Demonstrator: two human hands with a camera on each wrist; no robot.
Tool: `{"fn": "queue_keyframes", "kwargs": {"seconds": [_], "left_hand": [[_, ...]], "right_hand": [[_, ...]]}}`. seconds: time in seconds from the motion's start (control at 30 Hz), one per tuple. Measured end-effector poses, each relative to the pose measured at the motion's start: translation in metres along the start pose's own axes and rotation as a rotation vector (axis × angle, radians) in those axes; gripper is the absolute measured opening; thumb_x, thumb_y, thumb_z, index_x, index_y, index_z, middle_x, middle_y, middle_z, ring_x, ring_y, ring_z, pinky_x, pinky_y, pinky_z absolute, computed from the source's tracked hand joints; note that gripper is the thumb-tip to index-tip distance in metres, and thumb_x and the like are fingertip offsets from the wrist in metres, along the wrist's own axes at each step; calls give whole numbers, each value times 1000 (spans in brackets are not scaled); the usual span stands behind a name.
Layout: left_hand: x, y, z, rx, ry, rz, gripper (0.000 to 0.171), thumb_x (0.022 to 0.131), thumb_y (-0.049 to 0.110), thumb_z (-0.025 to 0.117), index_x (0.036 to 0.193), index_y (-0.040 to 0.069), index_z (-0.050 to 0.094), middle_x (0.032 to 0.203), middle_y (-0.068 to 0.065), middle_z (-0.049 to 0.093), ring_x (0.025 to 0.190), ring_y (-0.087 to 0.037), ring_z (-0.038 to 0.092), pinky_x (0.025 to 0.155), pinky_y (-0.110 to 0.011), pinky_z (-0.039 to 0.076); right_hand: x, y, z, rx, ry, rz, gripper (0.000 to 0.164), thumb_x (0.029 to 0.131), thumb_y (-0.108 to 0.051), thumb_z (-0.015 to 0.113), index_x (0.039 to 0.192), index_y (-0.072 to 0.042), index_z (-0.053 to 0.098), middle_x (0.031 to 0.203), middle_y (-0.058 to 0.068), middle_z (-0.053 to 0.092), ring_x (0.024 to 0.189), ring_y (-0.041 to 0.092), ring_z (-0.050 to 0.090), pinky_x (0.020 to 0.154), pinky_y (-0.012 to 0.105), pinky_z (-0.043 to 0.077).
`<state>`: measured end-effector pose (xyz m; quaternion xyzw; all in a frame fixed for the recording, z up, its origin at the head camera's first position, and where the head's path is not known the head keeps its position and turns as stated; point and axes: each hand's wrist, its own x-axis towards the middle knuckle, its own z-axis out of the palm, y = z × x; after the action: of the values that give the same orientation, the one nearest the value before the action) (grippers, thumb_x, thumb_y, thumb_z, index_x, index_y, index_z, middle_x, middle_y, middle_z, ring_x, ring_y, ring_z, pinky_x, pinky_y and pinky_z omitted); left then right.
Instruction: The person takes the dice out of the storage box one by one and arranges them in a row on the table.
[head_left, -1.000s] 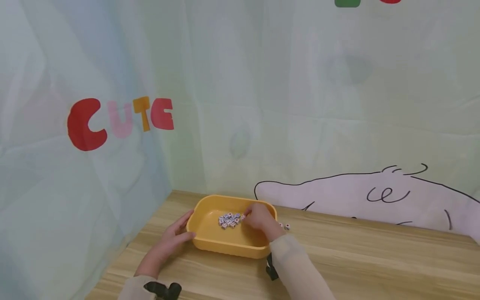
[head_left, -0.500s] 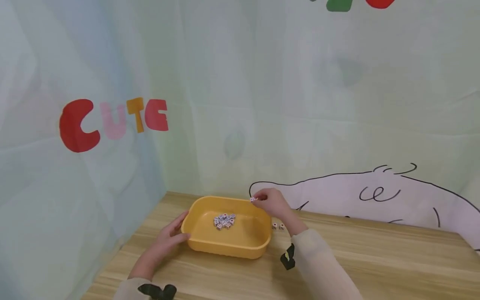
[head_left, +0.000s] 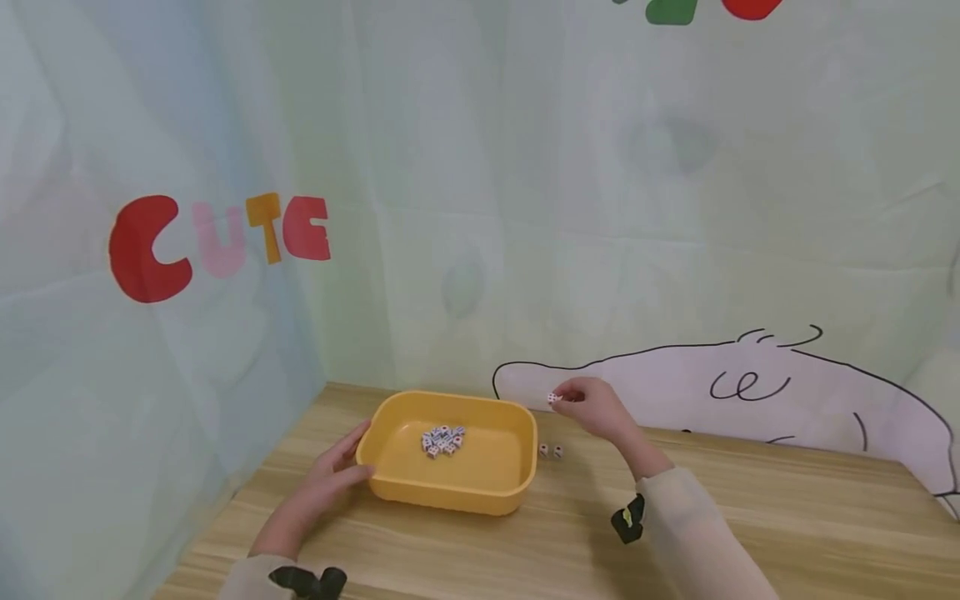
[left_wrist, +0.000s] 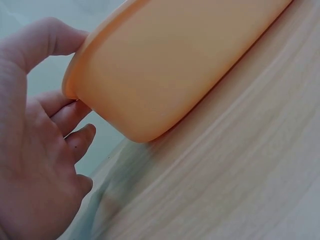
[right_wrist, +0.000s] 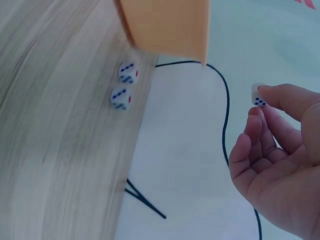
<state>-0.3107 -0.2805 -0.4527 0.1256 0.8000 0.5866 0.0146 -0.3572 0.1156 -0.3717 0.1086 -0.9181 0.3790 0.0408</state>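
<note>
A yellow plastic basin (head_left: 446,493) stands on the table, with a cluster of small white dice (head_left: 442,441) on its floor. My left hand (head_left: 330,477) holds the basin's left end, its thumb (left_wrist: 67,40) at the rim and its fingers curled against the outside. To the right of the basin, my right hand (head_left: 598,408) is raised above the table and pinches one white die (right_wrist: 257,96) between thumb and fingertips. Below that hand, two more dice lie side by side on the wood: one die (head_left: 543,450) close to the basin wall, another die (head_left: 558,452) just right of it.
The wooden table (head_left: 675,517) meets a pale cloth backdrop (head_left: 585,208) at its back and left edges. Printed letters and a cartoon outline show on the cloth. Each wrist carries a dark camera mount (head_left: 628,519) over a light sleeve (head_left: 697,525).
My right hand has lifted a die out of the basin and carried it up over the right rim to beyond the basin's right side. The left hand keeps its hold on the basin.
</note>
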Motion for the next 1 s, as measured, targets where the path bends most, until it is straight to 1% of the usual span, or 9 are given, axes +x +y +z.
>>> {"fn": "queue_keyframes", "kwargs": {"seconds": [0.2, 0.4, 0.5, 0.7, 0.77, 0.9, 1.0], "left_hand": [[1, -1, -1, -2, -3, -21, 73, 90, 12, 60, 152, 3, 23, 157, -21, 21, 145, -39, 17, 115, -58, 11], [1, -1, -1, 0, -5, -30, 73, 91, 12, 59, 152, 2, 22, 157, -21, 19, 144, -40, 16, 115, -58, 12], [1, 0, -1, 1, -7, -40, 73, 91, 12, 60, 153, 3, 22, 158, -21, 19, 145, -40, 15, 115, -57, 12], [1, 1, -2, 12, -5, -41, 74, 90, 13, 60, 152, 2, 22, 157, -21, 19, 144, -39, 17, 115, -55, 15], [1, 1, -2, 15, -6, -41, 74, 90, 13, 60, 152, 2, 21, 157, -21, 19, 144, -39, 18, 114, -54, 16], [1, 0, -2, 22, -9, -39, 74, 91, 13, 60, 152, 2, 22, 157, -20, 21, 144, -37, 21, 114, -52, 18], [1, 0, -2, 25, -19, -27, 74, 91, 13, 60, 152, 1, 21, 157, -21, 21, 143, -39, 22, 113, -53, 20]], "right_hand": [[-5, 15, -4, 0, 0, 29, 20, 89, -15, 66, 101, 0, 70, 88, 6, 67, 79, 17, 56, 69, 28, 51], [-10, 29, -2, 21, -32, 94, 19, 88, -15, 67, 101, -1, 69, 89, 5, 66, 81, 17, 57, 71, 30, 52], [-13, 36, 1, 15, -40, 117, 19, 88, -15, 68, 100, -1, 69, 88, 5, 66, 81, 17, 57, 71, 31, 52], [-18, 49, 9, -1, -52, 118, 17, 86, -12, 69, 97, 1, 70, 84, 5, 64, 77, 16, 55, 64, 27, 48], [-20, 53, 11, -8, -57, 107, 15, 85, -10, 69, 95, 2, 70, 82, 5, 63, 75, 15, 53, 62, 26, 46], [-23, 59, 16, -17, -50, 98, 10, 83, -8, 69, 89, 0, 69, 79, 3, 61, 73, 14, 52, 61, 26, 44], [-25, 62, 18, -5, -47, 111, 8, 82, -7, 69, 87, -2, 68, 79, 3, 59, 72, 15, 51, 61, 26, 43]]}}
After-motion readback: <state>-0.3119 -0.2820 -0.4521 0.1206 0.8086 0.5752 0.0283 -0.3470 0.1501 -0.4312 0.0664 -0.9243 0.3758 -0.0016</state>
